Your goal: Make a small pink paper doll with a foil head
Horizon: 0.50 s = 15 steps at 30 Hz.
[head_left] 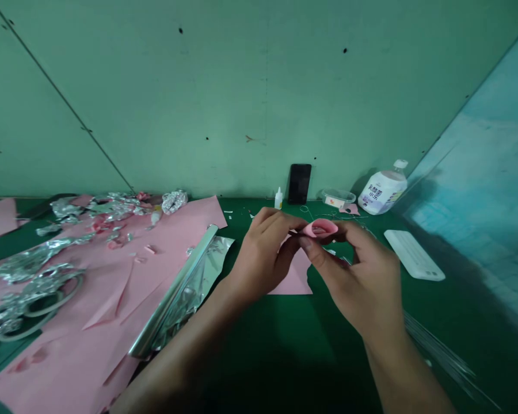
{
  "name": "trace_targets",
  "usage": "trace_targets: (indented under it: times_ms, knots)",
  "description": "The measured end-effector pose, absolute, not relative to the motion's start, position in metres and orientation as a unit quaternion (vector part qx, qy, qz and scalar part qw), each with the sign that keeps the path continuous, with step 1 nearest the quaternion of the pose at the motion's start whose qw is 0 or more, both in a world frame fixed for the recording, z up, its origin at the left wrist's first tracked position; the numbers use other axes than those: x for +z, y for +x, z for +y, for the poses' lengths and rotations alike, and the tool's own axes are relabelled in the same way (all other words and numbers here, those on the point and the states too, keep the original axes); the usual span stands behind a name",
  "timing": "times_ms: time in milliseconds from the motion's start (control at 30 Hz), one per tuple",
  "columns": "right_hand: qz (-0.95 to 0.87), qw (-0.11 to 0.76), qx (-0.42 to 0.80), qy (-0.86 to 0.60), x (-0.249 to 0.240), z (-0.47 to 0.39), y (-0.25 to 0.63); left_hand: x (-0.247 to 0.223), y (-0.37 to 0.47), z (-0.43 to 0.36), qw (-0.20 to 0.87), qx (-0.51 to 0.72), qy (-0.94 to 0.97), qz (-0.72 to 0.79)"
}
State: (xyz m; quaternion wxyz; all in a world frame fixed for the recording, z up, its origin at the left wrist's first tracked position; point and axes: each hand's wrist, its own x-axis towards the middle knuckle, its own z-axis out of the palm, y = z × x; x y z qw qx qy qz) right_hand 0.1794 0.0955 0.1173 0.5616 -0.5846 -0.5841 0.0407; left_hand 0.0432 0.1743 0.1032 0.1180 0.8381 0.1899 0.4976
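A small strip of pink paper (322, 227), curled into a loop, is held up above the green table. My left hand (270, 250) pinches its left end between thumb and fingers. At its right side, my right hand (358, 270) grips the loop with the index finger behind and the thumb below. Under the hands lies a flat piece of pink paper (296, 276), partly hidden by them. Just behind my left hand stands a small white glue bottle (278, 199).
Left are large pink sheets (99, 299), crumpled foil (175, 201) and a foil roll (175, 293). A phone (299, 184) leans on the wall near a clear tub (336, 198) and white bottle (382, 190). Right lie a white case (414, 255) and thin wires (444, 353).
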Motion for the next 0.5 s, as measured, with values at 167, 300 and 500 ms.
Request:
trace_targets:
  times_ms: [167,300,500]
  knots:
    - [-0.59,0.572,0.074,-0.565,0.1216,0.0923,0.1779,0.0996,0.0436,0.1779,0.059,0.525,0.833,0.163]
    - [-0.581,0.581,0.114,-0.558,0.1232,0.0903,0.1789,0.1007,0.0408,0.1806,0.046,0.525,0.838,0.138]
    - [-0.588,0.575,0.066,-0.565,0.1193,0.0933,0.1795,0.1047,0.0369,0.1801,0.136,0.49,0.845,0.167]
